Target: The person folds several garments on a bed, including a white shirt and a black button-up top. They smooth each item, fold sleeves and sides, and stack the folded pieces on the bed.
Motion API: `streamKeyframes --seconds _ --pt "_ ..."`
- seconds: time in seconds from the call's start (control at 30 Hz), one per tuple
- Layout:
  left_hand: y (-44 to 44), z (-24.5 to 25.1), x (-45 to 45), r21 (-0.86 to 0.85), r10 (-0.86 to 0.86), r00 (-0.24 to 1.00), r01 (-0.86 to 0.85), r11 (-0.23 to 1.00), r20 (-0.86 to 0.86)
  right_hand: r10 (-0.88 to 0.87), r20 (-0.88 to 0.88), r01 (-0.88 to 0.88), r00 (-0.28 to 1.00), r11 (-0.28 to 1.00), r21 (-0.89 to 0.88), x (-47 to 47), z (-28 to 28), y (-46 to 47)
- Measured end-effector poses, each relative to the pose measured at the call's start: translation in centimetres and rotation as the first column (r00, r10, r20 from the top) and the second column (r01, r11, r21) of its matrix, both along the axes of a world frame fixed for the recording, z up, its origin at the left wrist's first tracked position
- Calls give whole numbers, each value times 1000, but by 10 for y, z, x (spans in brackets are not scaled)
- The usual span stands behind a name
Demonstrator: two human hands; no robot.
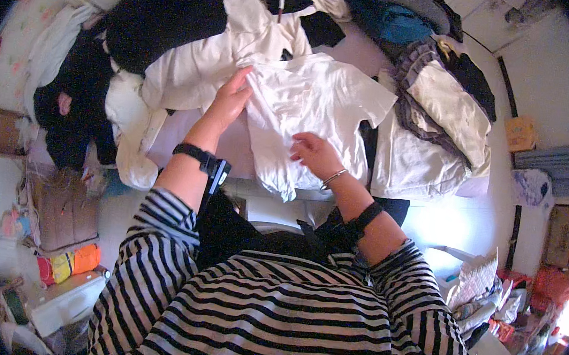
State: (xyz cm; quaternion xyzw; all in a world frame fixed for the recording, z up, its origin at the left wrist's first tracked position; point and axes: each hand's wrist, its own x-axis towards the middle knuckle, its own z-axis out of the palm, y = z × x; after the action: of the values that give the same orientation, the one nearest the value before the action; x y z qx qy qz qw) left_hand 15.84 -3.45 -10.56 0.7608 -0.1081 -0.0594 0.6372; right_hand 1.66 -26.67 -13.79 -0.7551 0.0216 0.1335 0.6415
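A white short-sleeved T-shirt point(320, 97) lies spread out before me, its left side folded inward in a long, creased strip point(269, 147). At the shirt's upper left edge is my left hand point(231, 99), fingers stretched along the fold; whether they pinch the cloth is unclear. My right hand point(317, 155) is over the lower middle of the shirt, fingers loosely bent and apart, with nothing seen in them. Just beyond the T-shirt, another white garment point(191, 69) spreads to the left, partly covered by it.
To the right lie a cream garment with a dark ruffle point(446, 101) and a pale folded cloth point(412, 166). Black clothing point(171, 12) is heaped at the back left, near a white bundle point(132, 107). A teal cloth point(404, 25) sits at the back right.
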Motion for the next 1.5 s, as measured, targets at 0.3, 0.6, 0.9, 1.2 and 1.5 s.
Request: streamKeyframes --seconds 0.3,0.6,0.9,1.2,1.5 --pt "-26 12 -67 -112 -116 984 101 989 -136 -723 150 613 674 434 -661 46 13 -162" --pt "-56 52 -79 -112 -213 895 183 977 -392 -726 253 747 639 508 -430 76 22 -144" --pt "-114 34 -50 -429 -273 766 -5 903 -582 109 601 197 792 886 -420 4 74 -4" --pt "-108 46 -19 -363 -207 848 18 932 -489 -289 158 299 944 553 -778 -72 55 -83" --pt "-99 59 -17 -314 -206 853 52 948 -480 -191 179 252 965 490 -835 -85 44 -78"
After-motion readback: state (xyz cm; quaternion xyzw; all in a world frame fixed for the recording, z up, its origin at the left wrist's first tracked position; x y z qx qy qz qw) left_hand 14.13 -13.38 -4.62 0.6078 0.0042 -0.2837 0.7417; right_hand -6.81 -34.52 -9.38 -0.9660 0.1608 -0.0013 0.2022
